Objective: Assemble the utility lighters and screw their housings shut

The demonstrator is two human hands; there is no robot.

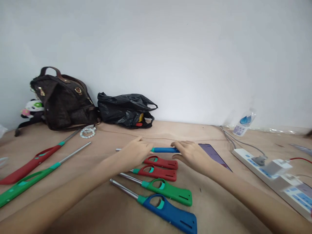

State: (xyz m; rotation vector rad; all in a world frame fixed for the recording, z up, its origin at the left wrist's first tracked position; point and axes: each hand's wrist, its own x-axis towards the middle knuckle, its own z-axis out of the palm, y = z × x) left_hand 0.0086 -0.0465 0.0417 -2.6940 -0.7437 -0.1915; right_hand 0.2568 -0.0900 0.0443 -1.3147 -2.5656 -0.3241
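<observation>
Bounded behind by the wall (182, 58), open along the bare tabletop (175, 130) before it, hemmed in by the backpack (65, 100) at left, the power strip (246, 159) at right. With the far blue lighter (164, 150) crosswise beyond four lighters (174, 191); under the folded left hand (135, 152), grip hidden; at the half-curled right hand (191, 154), thumb parted, hold impossible to tell.

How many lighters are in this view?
7 visible: red lighter and green lighter at left; in the middle, back to front: held blue lighter, upper red lighter, lower red lighter, second green lighter, front blue lighter. More may be hidden in the plastic bag.
</observation>
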